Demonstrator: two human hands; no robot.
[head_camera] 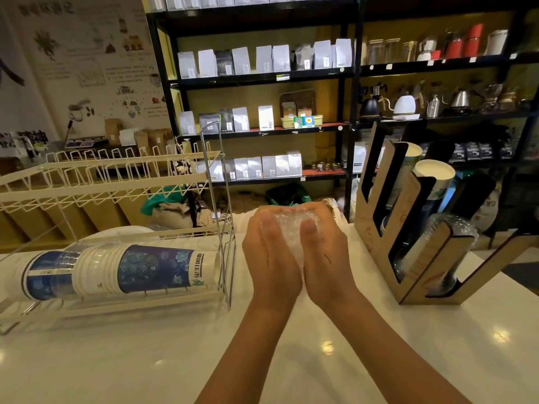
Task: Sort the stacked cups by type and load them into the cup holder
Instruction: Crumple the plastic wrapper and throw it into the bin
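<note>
along the left edge of the white surface (291,360) stands a white wire rack (116,182), and on its lower tier a mixed stack of cups (116,271) lies on its side, blue-patterned paper cups nested with clear plastic ones, rims toward the left. just right of the rack, above the middle of the surface, both hands meet around a clear plastic cup (291,228). the left hand (272,255) wraps its fingers and thumb over the cup's left side, so its grip is clamped on the cup. the right hand (323,252) curls over the cup's right side, its grip likewise clamped on the cup, heels of the two palms touching below it. whether this is one cup or several nested ones cannot be told. at the right edge of the surface stands a brown slotted cup holder (408,252), tilted back. its rear slots hold paper cups (434,173) with white insides showing, and its nearest slot holds clear cups (449,228). behind the surface, black shelving (262,80) carries white and grey bags and kettles.
</note>
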